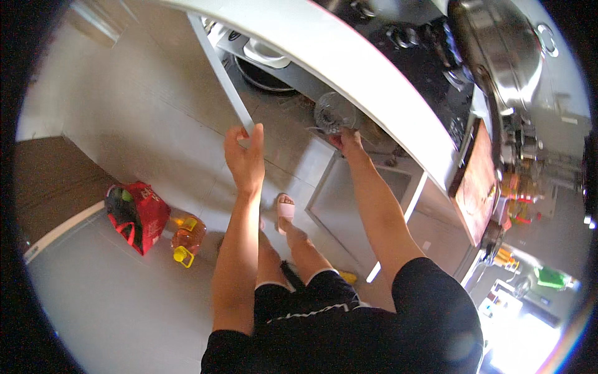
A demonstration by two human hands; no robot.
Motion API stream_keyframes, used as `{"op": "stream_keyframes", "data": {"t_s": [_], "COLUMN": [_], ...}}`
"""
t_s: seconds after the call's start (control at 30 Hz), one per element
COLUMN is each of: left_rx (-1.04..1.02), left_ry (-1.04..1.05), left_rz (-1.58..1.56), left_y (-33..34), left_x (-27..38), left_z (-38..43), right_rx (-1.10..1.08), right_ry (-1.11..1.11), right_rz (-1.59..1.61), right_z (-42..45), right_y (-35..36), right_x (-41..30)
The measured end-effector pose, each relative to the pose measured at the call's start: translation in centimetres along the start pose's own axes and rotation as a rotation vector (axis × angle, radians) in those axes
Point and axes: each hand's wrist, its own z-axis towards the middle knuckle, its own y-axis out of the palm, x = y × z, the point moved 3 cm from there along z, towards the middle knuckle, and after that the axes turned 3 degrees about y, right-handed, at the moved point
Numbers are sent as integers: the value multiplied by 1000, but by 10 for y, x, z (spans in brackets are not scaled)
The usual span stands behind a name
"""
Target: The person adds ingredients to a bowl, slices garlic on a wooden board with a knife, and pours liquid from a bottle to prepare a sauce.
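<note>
My left hand grips the end of a cabinet door's edge, which stands swung out from under the counter. My right hand reaches into the lower cabinet and holds a clear patterned glass bowl by its near side. Part of the fingers is hidden by the bowl and the shadow. Deeper in the cabinet, a white dish sits on a shelf, and below it is a dark round pan. A second door stands open under my right forearm.
The white counter edge overhangs the cabinet. On top are a black gas hob, a large steel pot and a wooden chopping board. A red bag and a yellow-capped oil bottle stand at left on the floor.
</note>
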Motion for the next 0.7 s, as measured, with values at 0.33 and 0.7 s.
{"op": "stream_keyframes", "data": {"t_s": [0.33, 0.7], "left_rx": [-237, -1553], "left_ry": [-178, 1288], "left_rz": [-253, 393], "left_y": [53, 129], "left_x": [9, 121], "left_z": [-46, -297], "right_rx": [7, 554], "right_ry": [-289, -400], "right_rz": [-661, -238], "right_z": [-303, -409], "right_y": [-115, -284], "right_x": [-57, -63]}}
